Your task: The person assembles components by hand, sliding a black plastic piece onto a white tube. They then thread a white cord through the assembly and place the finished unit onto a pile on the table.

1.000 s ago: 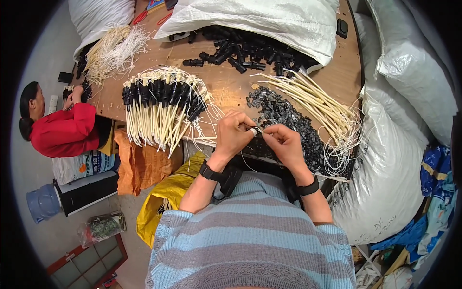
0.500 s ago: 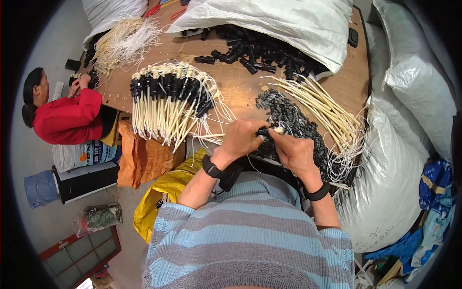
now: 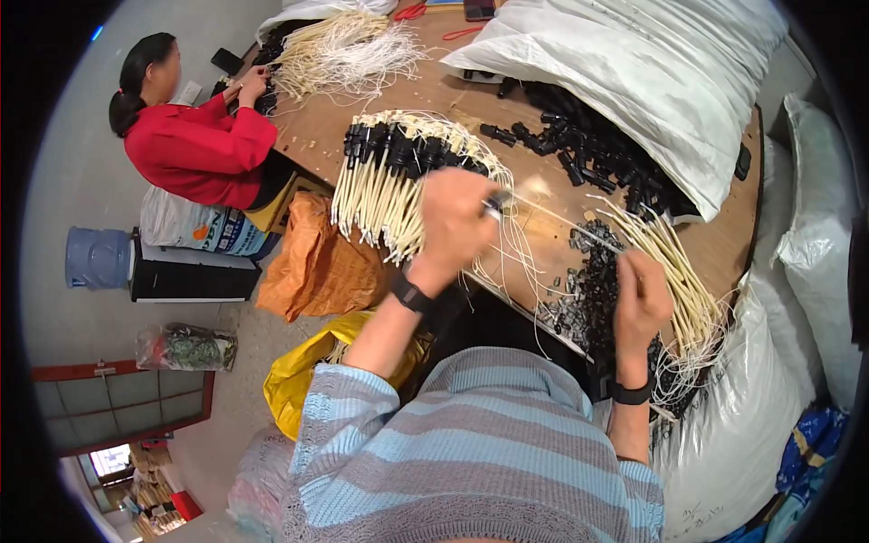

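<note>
My left hand (image 3: pixel 457 222) is closed around a black plastic fitting (image 3: pixel 497 200), partly hidden by my fingers, beside a bundle of pale tubes with black fittings (image 3: pixel 380 181). From there a thin pale cord (image 3: pixel 566 220) runs almost straight to my right hand (image 3: pixel 643 303), whose thumb and fingers pinch its other end. Beneath and beside the right hand lies a heap of small dark clear-looking pieces (image 3: pixel 593 290). A bundle of cream tubes (image 3: pixel 674 281) with loose white strings lies just right of it.
A white woven sack (image 3: pixel 634 72) spills black fittings (image 3: pixel 579 149) onto the wooden table (image 3: pixel 308 136). To the left, a co-worker in a red top (image 3: pixel 195 149) handles small parts near another pale bundle (image 3: pixel 348 59). Full white sacks (image 3: pixel 751 398) stand at the right; a yellow bag (image 3: pixel 299 376) is below left.
My hands were close together over the dark pieces; now they are apart, the left farther left and up, the right lower right, with the cord stretched between them. The view has shifted left.
</note>
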Demonstrator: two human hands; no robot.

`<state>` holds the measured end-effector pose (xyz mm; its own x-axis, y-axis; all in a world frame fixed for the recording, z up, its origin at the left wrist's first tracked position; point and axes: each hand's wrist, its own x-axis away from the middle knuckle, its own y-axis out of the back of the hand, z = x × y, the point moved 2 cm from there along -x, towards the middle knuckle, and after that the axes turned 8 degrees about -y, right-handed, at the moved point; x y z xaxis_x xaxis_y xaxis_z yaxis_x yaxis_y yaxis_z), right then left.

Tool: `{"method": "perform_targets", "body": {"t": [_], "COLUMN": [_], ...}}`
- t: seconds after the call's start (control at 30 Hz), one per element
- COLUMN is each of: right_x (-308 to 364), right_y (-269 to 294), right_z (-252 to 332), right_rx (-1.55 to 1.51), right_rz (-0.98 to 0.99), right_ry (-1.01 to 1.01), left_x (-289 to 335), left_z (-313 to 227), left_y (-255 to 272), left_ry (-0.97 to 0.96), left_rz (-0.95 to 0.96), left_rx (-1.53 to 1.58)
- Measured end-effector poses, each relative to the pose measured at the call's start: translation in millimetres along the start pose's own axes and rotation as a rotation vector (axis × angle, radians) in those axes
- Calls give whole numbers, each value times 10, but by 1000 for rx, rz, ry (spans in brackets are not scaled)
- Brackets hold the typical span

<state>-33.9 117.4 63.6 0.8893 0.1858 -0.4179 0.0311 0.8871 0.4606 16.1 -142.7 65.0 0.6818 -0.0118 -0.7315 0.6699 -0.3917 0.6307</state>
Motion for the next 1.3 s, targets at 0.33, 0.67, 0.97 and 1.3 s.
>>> {"method": "perform_targets", "body": {"t": [0.33, 0.67, 0.97, 1.3], "right_x": [248, 156, 116, 199], "right_y": [-126, 764, 471, 136], "right_z": [-220, -1053, -522, -382], "right_rx": [169, 816, 308, 348], "right_rz": [388, 204, 241, 439], "right_ry": [-54, -339, -110, 97], "left_x": [-295, -296, -35, 137], "left_z": [100, 153, -229, -464], "left_y": [-553, -1617, -1127, -986], "left_ry": [34, 41, 534, -117], "left_rz": [164, 487, 661, 619], "left_rx": [181, 93, 613, 558]}}
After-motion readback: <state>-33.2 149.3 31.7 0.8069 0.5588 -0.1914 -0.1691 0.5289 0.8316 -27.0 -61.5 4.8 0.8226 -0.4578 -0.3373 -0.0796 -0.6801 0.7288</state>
